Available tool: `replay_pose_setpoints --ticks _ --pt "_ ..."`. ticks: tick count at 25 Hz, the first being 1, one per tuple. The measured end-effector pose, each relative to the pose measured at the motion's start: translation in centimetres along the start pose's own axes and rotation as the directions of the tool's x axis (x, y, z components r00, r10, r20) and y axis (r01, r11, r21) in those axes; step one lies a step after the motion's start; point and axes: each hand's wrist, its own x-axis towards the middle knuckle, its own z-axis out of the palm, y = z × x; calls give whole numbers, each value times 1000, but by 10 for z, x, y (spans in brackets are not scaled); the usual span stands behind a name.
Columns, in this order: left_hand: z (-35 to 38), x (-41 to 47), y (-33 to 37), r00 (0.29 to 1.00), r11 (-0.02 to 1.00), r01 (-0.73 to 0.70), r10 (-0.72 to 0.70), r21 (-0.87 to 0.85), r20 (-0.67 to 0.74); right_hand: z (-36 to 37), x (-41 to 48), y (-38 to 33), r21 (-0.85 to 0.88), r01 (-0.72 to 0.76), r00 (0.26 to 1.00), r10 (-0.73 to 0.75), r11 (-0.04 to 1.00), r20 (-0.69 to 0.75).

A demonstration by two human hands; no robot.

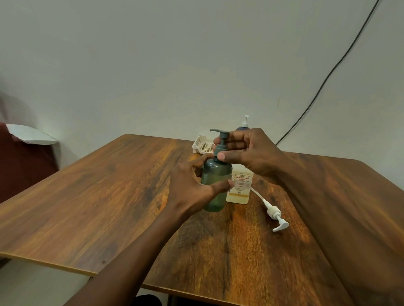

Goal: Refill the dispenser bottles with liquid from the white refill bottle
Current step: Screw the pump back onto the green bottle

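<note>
A grey-green dispenser bottle [215, 189] stands upright in the middle of the wooden table [99, 194]. My left hand [189, 187] wraps around its body. My right hand [246, 150] grips its grey pump head [221, 142] at the collar. Right behind it stands the white refill bottle [240, 188] with an orange-printed label, its top hidden by my right hand. A loose white pump with its tube [275, 215] lies on the table to the right. A dark blue dispenser bottle with a white pump [245, 123] stands at the back, mostly hidden.
A white perforated tray [202, 147] sits at the table's far edge by the wall. A black cable [331, 73] runs down the wall at the right. A dark red seat with a white sheet [29, 134] stands left of the table.
</note>
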Motion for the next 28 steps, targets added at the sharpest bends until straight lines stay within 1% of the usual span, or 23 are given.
replay_pose_setpoints --ticks 2,5,7,9,10,11,13,14,15,16,17,18,19,20,21,22,25,26,27,28 --pt "4 -2 0 999 1000 -4 5 28 -36 5 -2 -2 -110 -11 990 -4 994 -142" --pt "9 -1 1 996 997 -36 42 67 -83 19 -5 -4 -314 -83 918 -51 946 -394" --pt "11 3 4 993 998 -36 41 52 -111 26 -5 -8 -327 -77 887 -85 942 -454" --pt "11 8 6 992 999 -21 27 43 -127 26 -4 -11 -244 -47 900 -65 969 -430" --pt "11 11 7 991 999 -18 24 49 -128 24 -3 -13 -154 -27 925 -34 988 -378" --pt "9 13 7 992 998 -18 24 54 -127 21 -1 -13 -21 -7 954 0 1000 -298" --pt "6 16 7 991 999 -19 25 46 -128 15 0 -12 270 11 992 23 963 -123" --pt "5 16 8 991 999 -21 26 38 -129 12 -1 -12 323 27 997 -1 946 -79" --pt "4 16 8 991 999 -25 29 35 -130 11 -1 -10 306 53 996 -27 951 -88" --pt "4 16 8 991 999 -31 36 37 -129 11 -3 -8 248 78 989 -43 966 -143" --pt "5 15 9 991 999 -31 36 43 -130 12 -3 -7 175 93 972 -51 980 -231" --pt "6 14 9 990 998 -30 36 50 -134 14 -3 -7 96 91 948 -56 991 -315" --pt "6 15 9 990 998 -30 38 58 -136 17 -3 -8 37 79 931 -61 996 -360" --pt "7 15 10 990 997 -35 43 63 -136 20 -3 -9 -10 68 928 -67 998 -368" --pt "6 17 11 990 997 -40 48 62 -132 21 -2 -12 -29 71 938 -76 997 -337" --pt "5 18 11 990 997 -45 52 55 -128 22 -1 -15 -6 77 957 -76 997 -279" --pt "0 20 13 989 997 -72 76 33 -125 16 0 -23 220 55 996 -39 974 -77" --pt "-2 19 12 989 997 -78 81 27 -128 12 -1 -23 226 57 997 -45 972 -58" --pt "-2 19 12 988 997 -79 82 27 -128 10 -1 -22 181 71 994 -55 981 -93" --pt "-2 18 11 989 996 -79 83 34 -125 10 -2 -21 110 86 983 -67 990 -173"
